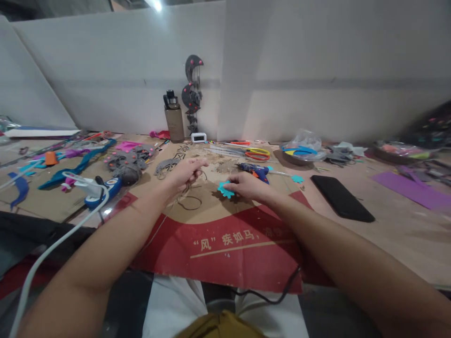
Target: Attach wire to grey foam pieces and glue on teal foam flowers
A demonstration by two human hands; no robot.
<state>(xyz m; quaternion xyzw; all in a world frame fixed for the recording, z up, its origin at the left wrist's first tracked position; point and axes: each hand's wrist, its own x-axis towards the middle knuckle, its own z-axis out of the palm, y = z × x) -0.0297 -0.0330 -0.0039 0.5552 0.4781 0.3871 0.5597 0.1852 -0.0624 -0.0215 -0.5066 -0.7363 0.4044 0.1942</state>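
Observation:
My right hand point(248, 186) pinches a small turquoise foam cutout point(225, 189) and holds it against the cardboard sheet point(218, 244). My left hand point(186, 171) is closed in a pinch on a thin brown string point(188, 199), which loops on the cardboard below it. A blue glue gun point(255, 171) lies just behind my right hand. A second turquoise cutout point(298, 179) lies to the right of the gun.
A black phone point(341, 198) lies to the right. Scissors point(257, 153), a bowl point(299, 152) with foam pieces and a brown bottle point(174, 117) stand at the back. Another glue gun point(102, 188) with a white cable and grey and blue foam shapes point(130, 162) lie left. Purple sheet point(412, 188) at far right.

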